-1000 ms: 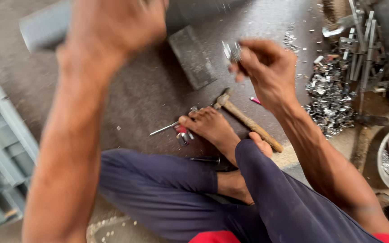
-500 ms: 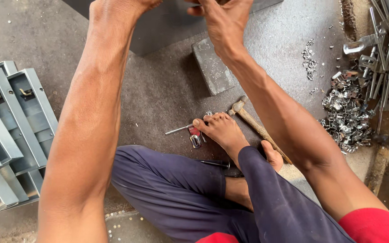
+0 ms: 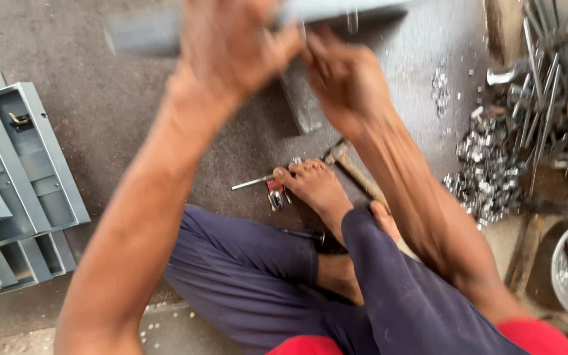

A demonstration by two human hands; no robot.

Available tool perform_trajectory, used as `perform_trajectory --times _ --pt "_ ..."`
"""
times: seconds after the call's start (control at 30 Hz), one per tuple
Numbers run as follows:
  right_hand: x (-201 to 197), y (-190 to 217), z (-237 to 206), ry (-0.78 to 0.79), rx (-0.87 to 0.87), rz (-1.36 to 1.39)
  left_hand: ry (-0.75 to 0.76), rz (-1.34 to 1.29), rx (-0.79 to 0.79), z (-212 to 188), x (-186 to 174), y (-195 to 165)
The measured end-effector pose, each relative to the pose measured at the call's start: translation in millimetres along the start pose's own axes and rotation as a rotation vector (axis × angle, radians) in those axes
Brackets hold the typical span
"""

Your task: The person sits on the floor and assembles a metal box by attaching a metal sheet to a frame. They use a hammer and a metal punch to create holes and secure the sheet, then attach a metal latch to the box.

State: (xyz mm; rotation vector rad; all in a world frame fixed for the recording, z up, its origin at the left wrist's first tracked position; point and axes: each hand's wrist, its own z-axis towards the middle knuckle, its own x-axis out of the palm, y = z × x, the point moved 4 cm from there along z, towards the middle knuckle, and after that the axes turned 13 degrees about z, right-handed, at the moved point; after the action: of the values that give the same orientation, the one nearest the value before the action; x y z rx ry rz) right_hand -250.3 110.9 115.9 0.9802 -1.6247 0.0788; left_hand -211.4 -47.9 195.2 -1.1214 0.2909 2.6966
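The person sits on the floor with legs crossed, and both hands are raised to a grey metal channel (image 3: 165, 29) near the top of the view. The left hand (image 3: 231, 46) is closed around the channel from the near side and carries it. The right hand (image 3: 346, 79) is just beside it; its fingers are pinched together at the lower edge of the channel, but the blur hides what is between them, so it cannot be told if they hold a small part. Half a second ago the channel was almost out of the view at the top edge and the hands were higher; now it sits lower, and more of its length shows to the left. A second ago the right hand was apart from the channel and held something small and shiny; now it is at the channel, so the work seems to be at the fitting of a small part, as a judgement only. On the floor, a hammer (image 3: 353, 171) lies by the bare foot (image 3: 313, 187), with a small red-handled tool (image 3: 275, 192) touching the toes. A heap of shiny clips (image 3: 488, 171) lies on the right, and a stack of grey channels (image 3: 21, 164) on the left.
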Motion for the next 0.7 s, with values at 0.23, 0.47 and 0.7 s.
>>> perform_trajectory --times 0.23,0.47,0.7 --pt "-58 -8 -59 -0.365 0.186 -0.002 0.061 0.025 0.167 -54 -23 -82" --pt "-113 -19 -42 -0.274 0.175 -0.052 0.123 -1.477 -1.616 -140 33 -147" --pt "-122 -12 -28 -0.351 0.169 -0.101 0.058 -1.701 -1.758 -155 111 -108"
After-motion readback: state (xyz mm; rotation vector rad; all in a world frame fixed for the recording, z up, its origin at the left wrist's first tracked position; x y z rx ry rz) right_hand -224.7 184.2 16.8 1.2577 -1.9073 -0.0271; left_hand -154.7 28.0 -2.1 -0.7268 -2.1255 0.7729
